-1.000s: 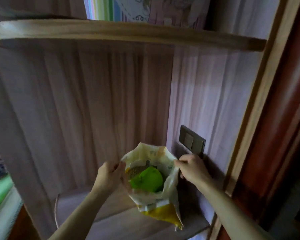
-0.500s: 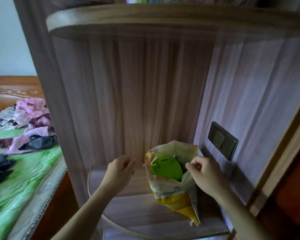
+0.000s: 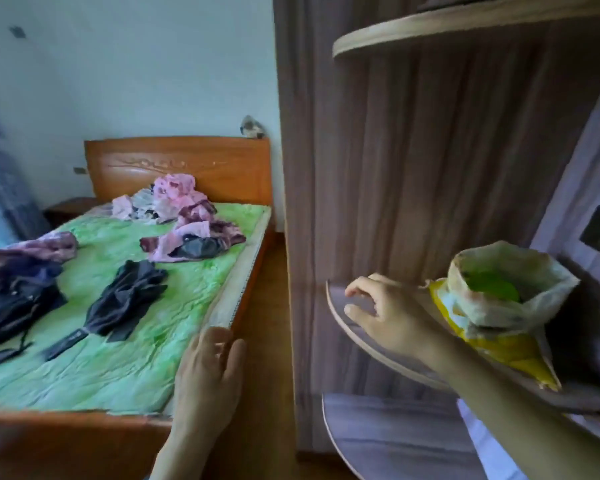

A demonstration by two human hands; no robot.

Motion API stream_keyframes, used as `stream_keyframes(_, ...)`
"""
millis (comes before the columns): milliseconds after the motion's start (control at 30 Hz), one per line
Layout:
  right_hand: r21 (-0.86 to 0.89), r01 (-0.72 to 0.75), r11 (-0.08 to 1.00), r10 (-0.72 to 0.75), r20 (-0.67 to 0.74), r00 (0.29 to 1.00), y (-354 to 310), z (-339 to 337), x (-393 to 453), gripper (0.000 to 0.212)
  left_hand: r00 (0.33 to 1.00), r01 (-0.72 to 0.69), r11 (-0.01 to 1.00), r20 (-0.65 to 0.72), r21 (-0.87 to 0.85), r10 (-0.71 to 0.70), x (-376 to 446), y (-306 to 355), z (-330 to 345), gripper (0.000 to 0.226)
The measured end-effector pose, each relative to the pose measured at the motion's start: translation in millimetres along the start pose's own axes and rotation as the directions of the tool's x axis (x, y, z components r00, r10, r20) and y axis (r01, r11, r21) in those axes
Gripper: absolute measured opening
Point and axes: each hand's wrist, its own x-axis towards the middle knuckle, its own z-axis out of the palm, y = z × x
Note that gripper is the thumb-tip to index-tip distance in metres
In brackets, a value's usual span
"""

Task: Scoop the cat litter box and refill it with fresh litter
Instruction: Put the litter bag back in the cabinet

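At the right of the frame the litter bag stands open on the curved wooden shelf, a green scoop inside it. My right hand hovers just left of the bag, fingers loosely curled, holding nothing. My left hand hangs low at centre, fingers relaxed and straight, beside the bed.

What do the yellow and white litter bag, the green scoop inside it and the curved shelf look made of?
Yellow and white litter bag: thin plastic film, probably, crumpled with a rolled rim. Green scoop: smooth moulded plastic, seemingly. Curved shelf: greyish wood-grain laminate board with pale edge banding.
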Motion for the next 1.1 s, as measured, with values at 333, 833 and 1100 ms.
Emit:
stream_keyframes(333,0.085,0.163,0.983,-0.183,0.371,0.911,-146.6,159.4,7.4,0.020,0.861,0.471,0.871,-0.140,-0.140,-0.488,-73.5,-156.1,-121.4,0.007)
stream_keyframes(833,0.344,0.344,0.874,-0.486,0.608,0.628,-293.7,381.5,113.6,0.031,0.559,0.822,0.549,-0.401,0.152,-0.726,-99.8,-295.9,-274.1,0.019)
stream_keyframes(1100,0.444,0.397,0.803,-0.592,0.667,0.452,-387.0,465.5,131.0,0.033,0.326,0.931,0.362,-0.530,0.037,-0.783,-142.4,-340.5,-319.4,0.016)
